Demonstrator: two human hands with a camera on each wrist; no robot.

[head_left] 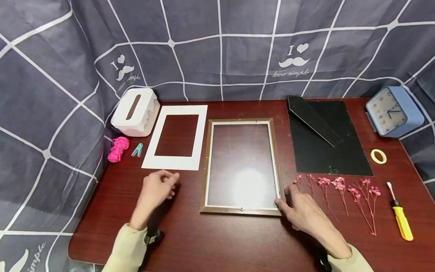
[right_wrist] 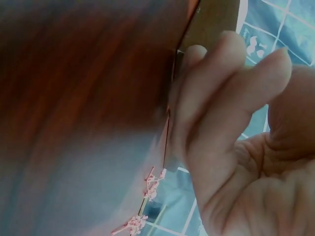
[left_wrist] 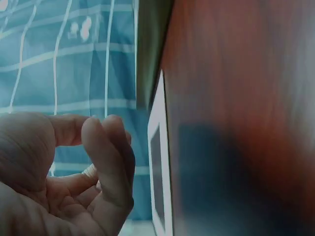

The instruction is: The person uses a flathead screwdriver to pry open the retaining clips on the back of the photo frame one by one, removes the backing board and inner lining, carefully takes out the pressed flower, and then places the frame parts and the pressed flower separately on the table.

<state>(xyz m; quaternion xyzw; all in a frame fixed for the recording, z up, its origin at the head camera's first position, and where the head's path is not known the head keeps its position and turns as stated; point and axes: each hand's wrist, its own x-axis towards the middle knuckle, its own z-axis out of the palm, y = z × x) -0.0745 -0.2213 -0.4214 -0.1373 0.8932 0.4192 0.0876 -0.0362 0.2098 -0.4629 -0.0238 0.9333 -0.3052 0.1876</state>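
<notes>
dark red bench (head_left: 190, 241), grey checked cloth behind. picture frame (head_left: 242, 166) lies flat mid-bench, its long axis running near to far. right hand (head_left: 306, 215) is the nearer one, fingers (head_left: 282, 204) relaxed and touching the frame's near right corner (pink dried flowers (head_left: 340, 189) just right of it). left hand (head_left: 158, 189) hovers left of the frame, fingers loosely curled, holding nothing, near the white mat (head_left: 176, 136).

I am wearing a long-sleeved top in a pale beige colour, and its cuffs are ending at my wrists. A small black device is sitting on each wrist. My left hand (head_left: 157, 187) and right hand (head_left: 303, 212) are bare.
</notes>
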